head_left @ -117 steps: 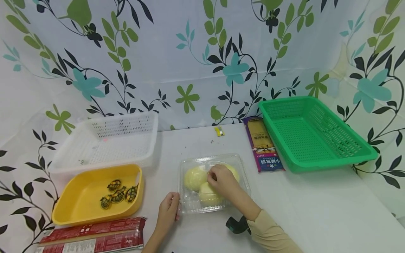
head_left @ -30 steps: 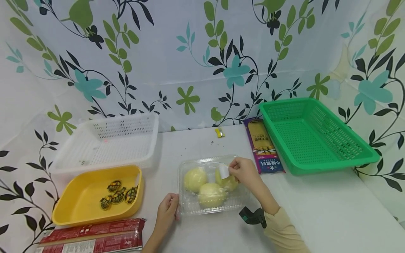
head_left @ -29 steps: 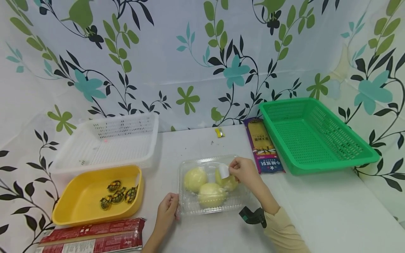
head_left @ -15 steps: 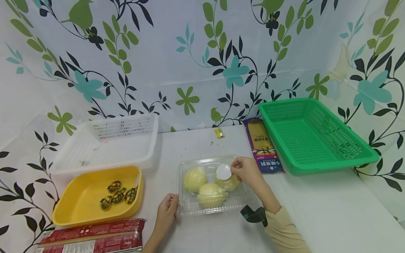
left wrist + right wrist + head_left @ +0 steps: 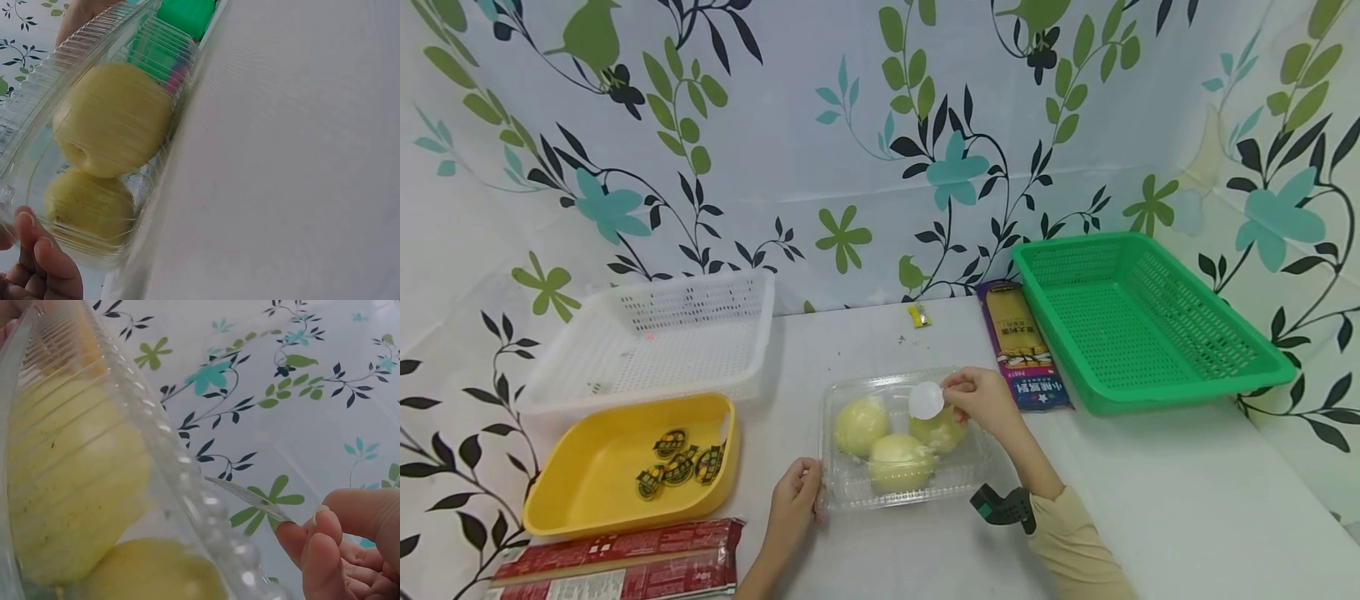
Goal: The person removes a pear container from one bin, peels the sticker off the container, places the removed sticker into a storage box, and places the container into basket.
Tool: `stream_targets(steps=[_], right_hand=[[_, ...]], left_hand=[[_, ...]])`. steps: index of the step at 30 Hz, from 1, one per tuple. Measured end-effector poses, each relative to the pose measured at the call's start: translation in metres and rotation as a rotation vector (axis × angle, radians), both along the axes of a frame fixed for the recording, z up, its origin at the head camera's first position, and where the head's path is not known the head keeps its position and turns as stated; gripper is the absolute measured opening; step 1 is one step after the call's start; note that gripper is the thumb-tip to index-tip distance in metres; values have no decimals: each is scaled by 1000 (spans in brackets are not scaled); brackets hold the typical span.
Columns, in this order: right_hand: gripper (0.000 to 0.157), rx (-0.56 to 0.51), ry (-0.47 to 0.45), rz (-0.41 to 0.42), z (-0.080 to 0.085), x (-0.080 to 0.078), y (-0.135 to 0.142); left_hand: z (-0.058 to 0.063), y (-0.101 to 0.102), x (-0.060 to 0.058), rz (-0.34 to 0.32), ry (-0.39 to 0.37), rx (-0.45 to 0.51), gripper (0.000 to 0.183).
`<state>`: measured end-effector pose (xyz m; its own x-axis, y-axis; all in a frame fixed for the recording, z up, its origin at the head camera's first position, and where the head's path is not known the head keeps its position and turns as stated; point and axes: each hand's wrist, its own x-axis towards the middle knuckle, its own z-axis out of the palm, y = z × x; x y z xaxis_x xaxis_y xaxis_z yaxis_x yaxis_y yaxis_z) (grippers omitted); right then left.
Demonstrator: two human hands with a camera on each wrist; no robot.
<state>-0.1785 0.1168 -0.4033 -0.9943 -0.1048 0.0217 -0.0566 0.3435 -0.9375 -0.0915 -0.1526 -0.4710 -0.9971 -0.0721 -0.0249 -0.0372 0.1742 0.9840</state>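
One disc (image 5: 927,401) has shifted, right hand (image 5: 983,397) pinching; left hand (image 5: 795,493) grips one box (image 5: 958,477) of three fruits (image 5: 901,463).

Right of the clear plastic box (image 5: 880,504), broad white worktop (image 5: 1172,508) leaves room to pass before the green plastic basket (image 5: 1138,312). Behind the box, a lane runs between the white plastic basket (image 5: 696,354) and the purple-and-gold pasta packet (image 5: 1024,346). The left hand (image 5: 796,490) blocks the box's near left corner, the right hand (image 5: 983,402) its right side.

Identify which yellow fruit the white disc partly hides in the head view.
The rightmost fruit; the white disc overlaps it, but neither of the others.
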Motion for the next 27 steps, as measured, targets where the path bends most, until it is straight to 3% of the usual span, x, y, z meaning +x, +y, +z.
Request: stream_targets(steps=[5,8,13,17,23,27], right_hand=[[10,-57,-4,16,3,1,-3],[10,-89,-16,26,2,1,-4],[11,-122,-37,47,5,2,-10],[12,-172,-52,107,13,0,-20],[12,-204,-8,199,28,-3,-35],[12,-212,23,242,33,-3,-49]], left_hand=[[3,-8,-3,-40,23,-34,25],[7,-12,-2,-64,43,-104,21],[15,-21,3,-54,66,-189,18],[28,-33,10,-64,71,-222,21],[49,-57,21,17,123,-375,21],[49,-78,31,112,171,-525,24]])
